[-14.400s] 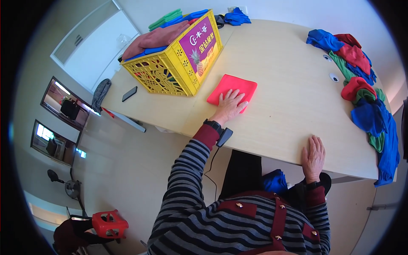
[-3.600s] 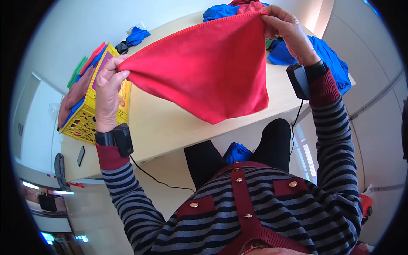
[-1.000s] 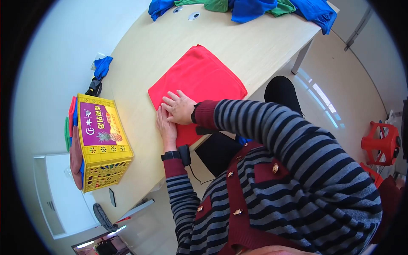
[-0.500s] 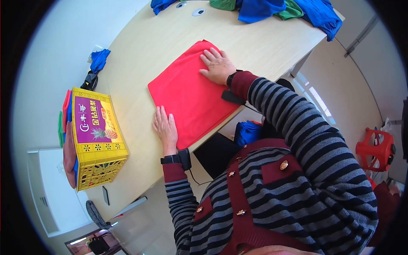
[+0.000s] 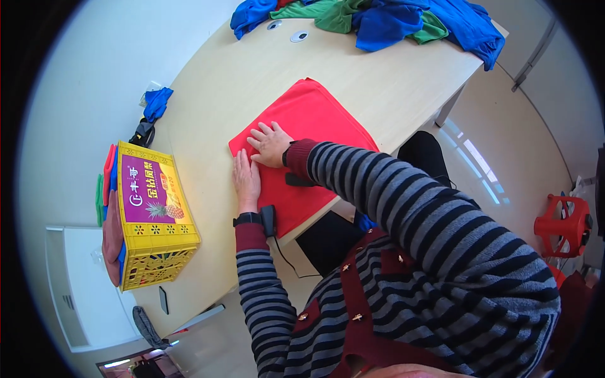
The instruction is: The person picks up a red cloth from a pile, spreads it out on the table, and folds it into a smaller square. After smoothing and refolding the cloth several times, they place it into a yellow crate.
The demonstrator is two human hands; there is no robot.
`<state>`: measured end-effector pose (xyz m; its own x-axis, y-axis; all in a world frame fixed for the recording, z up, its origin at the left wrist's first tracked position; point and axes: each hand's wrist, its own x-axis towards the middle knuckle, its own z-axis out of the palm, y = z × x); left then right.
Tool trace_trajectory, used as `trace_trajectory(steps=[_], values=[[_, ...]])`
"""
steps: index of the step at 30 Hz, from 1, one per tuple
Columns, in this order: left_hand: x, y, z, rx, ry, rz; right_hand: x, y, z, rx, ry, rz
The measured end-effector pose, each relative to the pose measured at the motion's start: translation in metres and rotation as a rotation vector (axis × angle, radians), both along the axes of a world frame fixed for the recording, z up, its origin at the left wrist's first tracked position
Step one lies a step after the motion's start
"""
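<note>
With both your left hand [image 5: 246, 178] and right hand [image 5: 271, 143] flat and released on the red cloth [image 5: 302, 160] at frame centre on the surface [image 5: 220, 88], press outward evenly, keeping edges aligned.

It looks like an office or workroom: a long pale wooden table [image 5: 208, 101] on a plain light floor, a heap of coloured cloths [image 5: 378, 19] at its far end, a yellow crate [image 5: 154, 217] of folded cloths, and a red stool [image 5: 563, 227] nearby.
</note>
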<state>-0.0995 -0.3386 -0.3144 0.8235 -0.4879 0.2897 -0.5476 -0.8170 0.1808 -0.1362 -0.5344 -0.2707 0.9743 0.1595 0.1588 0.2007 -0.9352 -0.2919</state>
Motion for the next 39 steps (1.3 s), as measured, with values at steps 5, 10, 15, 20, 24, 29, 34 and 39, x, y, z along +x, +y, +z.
trace_trajectory(steps=[5,10,15,20,24,29,34,39], values=[[0.003,-0.004,-0.009,0.047,0.008,0.059,0.019,-0.034,-0.022,-0.049,-0.056,-0.098],[-0.002,-0.010,-0.004,0.036,0.025,0.064,0.029,-0.113,-0.026,-0.057,-0.077,-0.303],[-0.010,-0.002,0.004,0.095,0.010,0.094,0.019,-0.138,-0.012,-0.073,0.015,-0.354],[-0.067,-0.025,0.032,0.181,-0.037,0.032,0.001,-0.168,-0.019,-0.137,0.034,-0.383],[-0.152,-0.010,0.050,0.129,-0.008,-0.106,-0.012,-0.171,-0.017,-0.229,0.007,-0.330],[-0.158,0.001,0.055,0.168,-0.044,-0.122,-0.035,-0.198,-0.015,-0.398,-0.190,-0.087],[-0.103,0.019,0.054,0.367,-0.134,-0.067,-0.071,-0.199,0.016,-0.377,0.047,-0.055],[-0.015,0.042,0.070,0.599,-0.295,0.185,-0.126,-0.163,0.049,-0.321,0.189,0.065]])
